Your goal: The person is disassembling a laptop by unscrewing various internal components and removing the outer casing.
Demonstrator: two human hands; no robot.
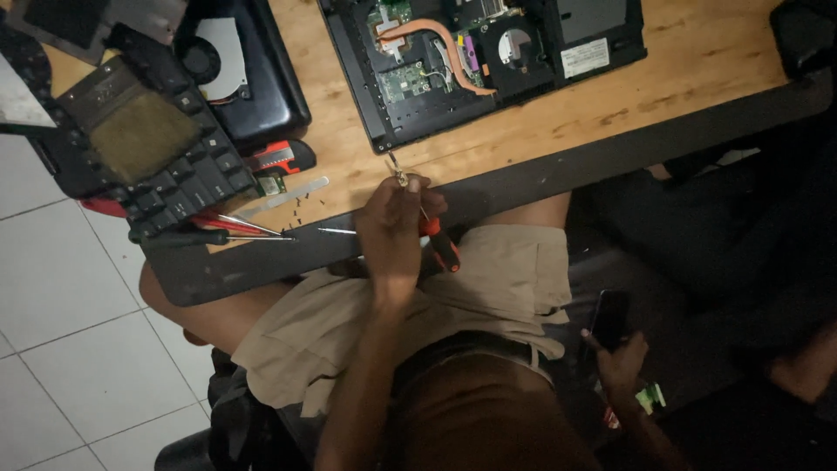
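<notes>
A screwdriver with an orange-red handle is clamped in the fingers of the left hand at the tabletop edge, below the opened laptop. A dark phone is gripped in the right hand, low beside the lap. A small screw is possibly pinched at the tip; steady placement is called for.

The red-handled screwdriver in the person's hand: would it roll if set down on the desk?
Probably: the screwdriver looks round-handled and slim, so it may roll toward the desk edge. It seems stiff and light; the left hand grips it with ease.
</notes>
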